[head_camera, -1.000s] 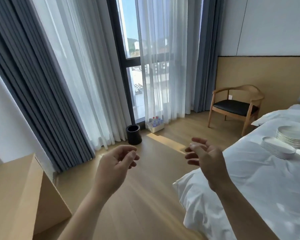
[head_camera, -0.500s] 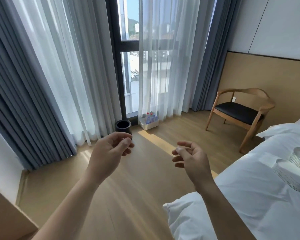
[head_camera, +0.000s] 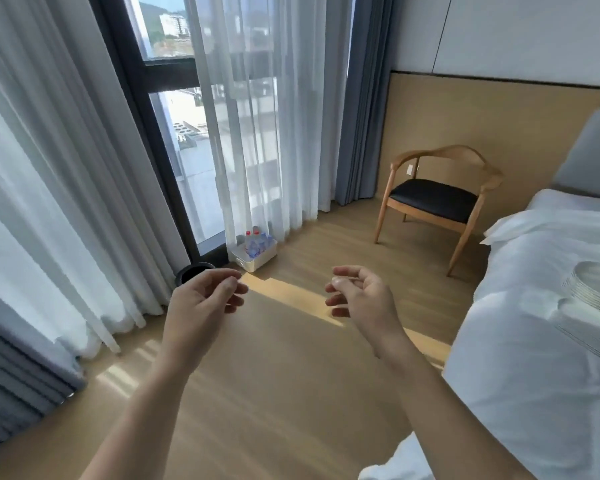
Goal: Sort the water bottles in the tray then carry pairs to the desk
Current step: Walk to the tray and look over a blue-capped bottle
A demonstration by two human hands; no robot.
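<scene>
Both grips empty, left hand (head_camera: 201, 303), right hand (head_camera: 361, 299) loosely curled, water bottles (head_camera: 256, 242) in tray (head_camera: 258, 260) well ahead

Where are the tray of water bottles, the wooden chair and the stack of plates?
tray (head_camera: 265, 256): head view, its white side wall.
wooden chair (head_camera: 433, 199): head view, its black seat.
stack of plates (head_camera: 586, 295): head view, its ribbed side.

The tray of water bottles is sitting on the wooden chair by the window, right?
Not quite. In the head view, the tray of water bottles sits on the floor by the window, beside the sheer curtain. The wooden chair stands apart, further right.
</scene>
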